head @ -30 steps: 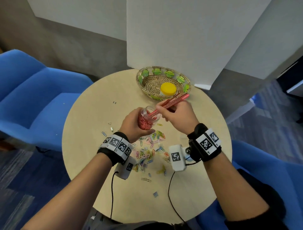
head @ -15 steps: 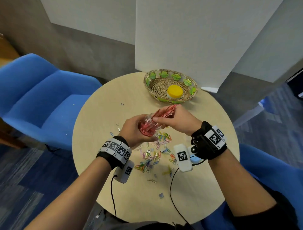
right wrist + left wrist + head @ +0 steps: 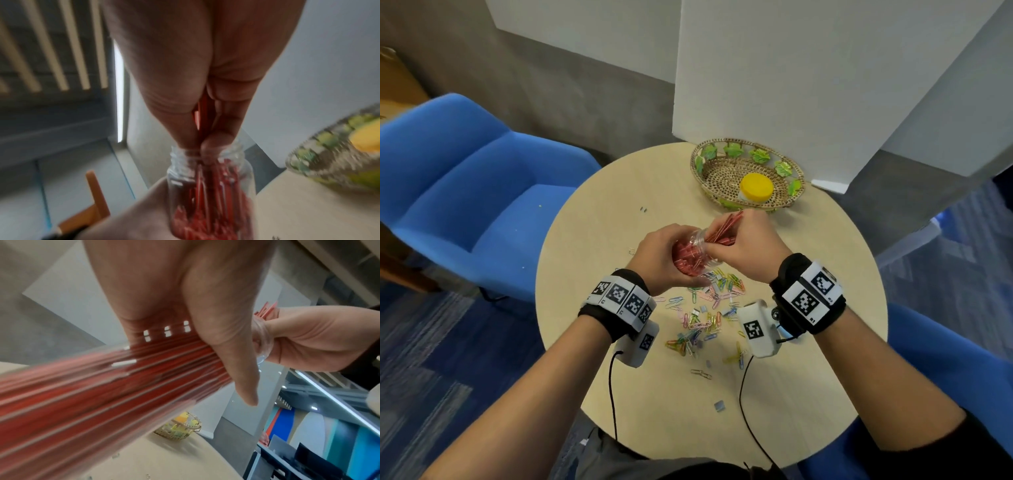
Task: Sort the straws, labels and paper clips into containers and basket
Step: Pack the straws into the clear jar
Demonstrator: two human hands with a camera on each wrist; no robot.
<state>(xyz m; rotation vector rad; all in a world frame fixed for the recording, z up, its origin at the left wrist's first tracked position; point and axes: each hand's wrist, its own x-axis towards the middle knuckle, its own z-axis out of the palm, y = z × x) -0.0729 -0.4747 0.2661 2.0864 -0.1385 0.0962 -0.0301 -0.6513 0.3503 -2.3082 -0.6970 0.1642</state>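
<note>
My left hand (image 3: 664,260) grips a clear plastic jar (image 3: 693,251) packed with red straws, tilted above the round table (image 3: 602,240). My right hand (image 3: 743,246) pinches a bundle of red straws (image 3: 722,228) at the jar's mouth; their lower ends are inside, their upper ends stick out past my fingers. In the right wrist view the fingertips (image 3: 213,142) sit at the threaded jar (image 3: 207,175) opening. The left wrist view is filled by the jar (image 3: 102,386) of straws. Colored paper clips (image 3: 705,308) and small grey labels (image 3: 719,406) lie scattered below my hands.
A woven basket (image 3: 748,178) with green leaf trim stands at the table's far side and holds a yellow-lidded container (image 3: 756,186). Blue chairs (image 3: 465,178) stand left and right. White panels rise behind the table. Wrist camera cables hang over the near edge.
My right hand has pushed the straw bundle deeper into the jar; less of it sticks out. Both hands with the jar stay together over the clip pile.
</note>
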